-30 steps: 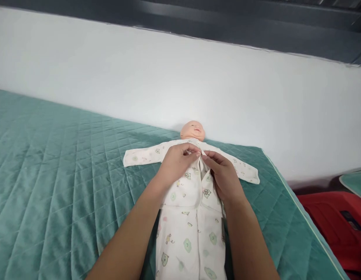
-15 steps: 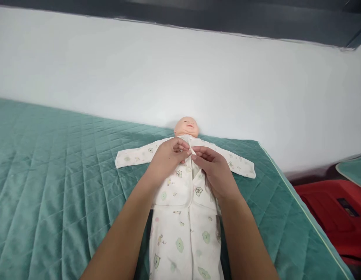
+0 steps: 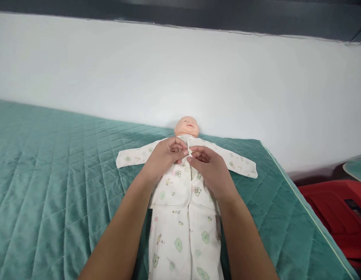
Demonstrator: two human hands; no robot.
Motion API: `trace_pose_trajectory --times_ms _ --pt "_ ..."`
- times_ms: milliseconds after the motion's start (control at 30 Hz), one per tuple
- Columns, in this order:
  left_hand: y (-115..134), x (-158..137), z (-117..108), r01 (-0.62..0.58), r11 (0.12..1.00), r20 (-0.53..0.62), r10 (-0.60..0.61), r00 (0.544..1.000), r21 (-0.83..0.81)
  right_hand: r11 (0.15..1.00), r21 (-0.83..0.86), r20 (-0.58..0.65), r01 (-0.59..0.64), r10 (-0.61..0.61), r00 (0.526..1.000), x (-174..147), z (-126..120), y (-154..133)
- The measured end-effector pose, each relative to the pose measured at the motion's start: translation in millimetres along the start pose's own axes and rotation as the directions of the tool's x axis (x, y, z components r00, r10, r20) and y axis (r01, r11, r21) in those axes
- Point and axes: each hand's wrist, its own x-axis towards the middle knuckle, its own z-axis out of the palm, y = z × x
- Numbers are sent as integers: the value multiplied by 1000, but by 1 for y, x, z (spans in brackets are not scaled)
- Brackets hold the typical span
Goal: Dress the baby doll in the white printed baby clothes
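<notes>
Reaching in from lower left with left hand (image 3: 165, 157), fingers curling, pinching printed white top (image 3: 174, 188) at front edge. Angling in from lower right with right hand (image 3: 212, 167), pinching facing edge, fingertips nearly meeting. Seeing top mostly below the grips, sleeves spreading out both sides, worn by doll (image 3: 186, 126) on green quilted cover (image 3: 60, 186). Not making out fastening behind fingertips; losing trousers (image 3: 170, 252) at bottom edge.

A green quilted cover (image 3: 66, 186) forms the base surface. A white wall (image 3: 110, 70) stands along its far edge. A dark beam (image 3: 180, 15) spans the wall above. Beyond the right edge sits a red object (image 3: 323, 202), type unclear, bearing a dark patch (image 3: 355, 208).
</notes>
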Motion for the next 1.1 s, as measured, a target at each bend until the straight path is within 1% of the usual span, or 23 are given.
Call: trace_pose_trajectory --times_ms 100,200,300,533,633,733,800,867,1000,1100 --pt "1 0 0 16 1000 -7 -16 1000 -11 994 -109 -21 0 -2 1000 -2 4 -4" --pt "4 -2 0 31 999 20 -31 999 -16 973 -231 -54 13 -26 998 -6 8 -7" --pt "7 -4 1 28 999 42 -29 999 24 947 -318 -60 35 -57 997 -9 11 -10" --pt "9 -4 5 34 984 -40 -27 999 177 918 -396 -36 26 -44 998 -13 14 -15" --pt "11 -5 3 44 967 -45 -34 998 250 904 -426 -21 34 -47 999 -16 12 -17" --pt "13 -7 0 31 957 -26 -25 999 289 888 -460 -31 12 -29 999 -20 9 -20" --pt "13 -8 0 -1 955 5 -1 1000 297 855 -519 -39 -6 -17 999 -24 7 -23" --pt "13 -9 0 -25 952 26 19 1000 304 804 -594 -40 -7 -20 999 -28 4 -26" --pt "13 -8 0 -31 943 25 24 999 332 695 -718 -34 -25 1 999 -36 -1 -34" --pt "17 -10 -3 -49 929 37 39 999 366 627 -779 -11 -24 25 1000 -43 -2 -39"
